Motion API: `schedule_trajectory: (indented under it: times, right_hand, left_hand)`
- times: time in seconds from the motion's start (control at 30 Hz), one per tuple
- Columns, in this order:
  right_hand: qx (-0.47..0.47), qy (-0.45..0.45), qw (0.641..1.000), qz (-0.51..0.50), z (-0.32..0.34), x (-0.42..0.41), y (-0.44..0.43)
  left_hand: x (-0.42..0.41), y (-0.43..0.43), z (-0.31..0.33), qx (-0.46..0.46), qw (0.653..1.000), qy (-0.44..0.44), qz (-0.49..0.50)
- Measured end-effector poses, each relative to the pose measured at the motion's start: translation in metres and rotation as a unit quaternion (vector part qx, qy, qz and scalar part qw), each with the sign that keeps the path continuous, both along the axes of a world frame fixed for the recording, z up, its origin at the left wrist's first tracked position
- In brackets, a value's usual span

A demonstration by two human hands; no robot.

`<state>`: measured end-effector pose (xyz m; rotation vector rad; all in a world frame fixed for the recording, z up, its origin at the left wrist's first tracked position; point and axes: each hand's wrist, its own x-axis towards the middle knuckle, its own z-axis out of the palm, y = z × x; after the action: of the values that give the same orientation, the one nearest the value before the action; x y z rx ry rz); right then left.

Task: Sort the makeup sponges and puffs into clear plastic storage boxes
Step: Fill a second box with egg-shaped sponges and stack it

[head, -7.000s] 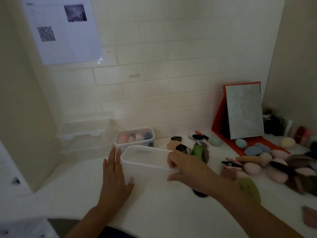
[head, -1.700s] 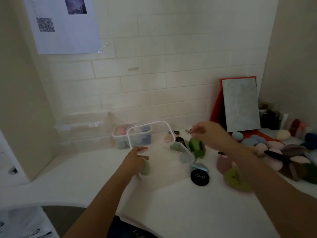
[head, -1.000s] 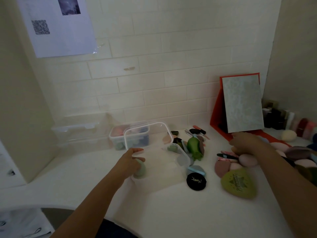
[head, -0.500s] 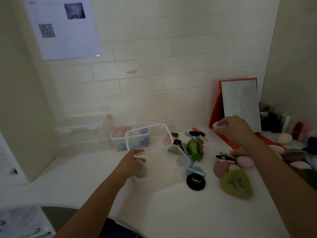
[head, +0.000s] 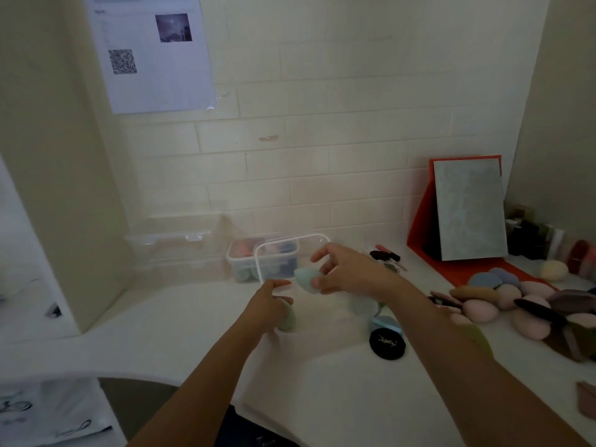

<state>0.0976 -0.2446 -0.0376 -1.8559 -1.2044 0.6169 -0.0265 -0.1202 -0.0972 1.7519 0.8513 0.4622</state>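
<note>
**A:** Head view: where was the sponge [head: 305, 280]?

**B:** It was pinched between the thumb and fingers of the right hand [head: 350, 274], forefinger lifted, at the mouth of the tilted box [head: 317, 235].

**A:** And the left hand [head: 269, 304]?

**B:** Its fingers curled on the box's near wall, beside a green sponge [head: 287, 319] inside. A second box [head: 238, 253] stood just behind, and a pile [head: 516, 301] lay to the right.
</note>
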Motion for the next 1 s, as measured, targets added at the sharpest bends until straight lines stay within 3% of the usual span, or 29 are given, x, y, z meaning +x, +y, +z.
schedule_trajectory:
  times: [0.07, 0.2, 0.37, 0.67, 1.0]
  right_hand:
    - [-0.041, -0.001, 0.999, 0.031, -0.01, -0.007, 0.007]
    - [-0.118, -0.094, 0.987, 0.054, -0.023, -0.014, 0.014]
    - [-0.181, -0.193, 0.958, 0.108, -0.027, -0.022, 0.017]
    - [-0.162, -0.18, 0.969, 0.052, -0.039, -0.027, 0.036]
    - [-0.116, -0.13, 0.984, 0.019, -0.039, -0.025, 0.031]
  left_hand:
    - [0.001, 0.001, -0.001, 0.013, 1.0, -0.002, -0.001]
    - [0.003, -0.001, -0.003, 0.057, 0.998, 0.008, 0.003]
    - [0.003, -0.001, -0.004, 0.029, 1.0, 0.007, 0.003]
    - [0.004, 0.0, -0.006, 0.02, 1.0, -0.009, -0.006]
    - [-0.005, 0.001, 0.002, 0.011, 0.995, 0.048, -0.084]
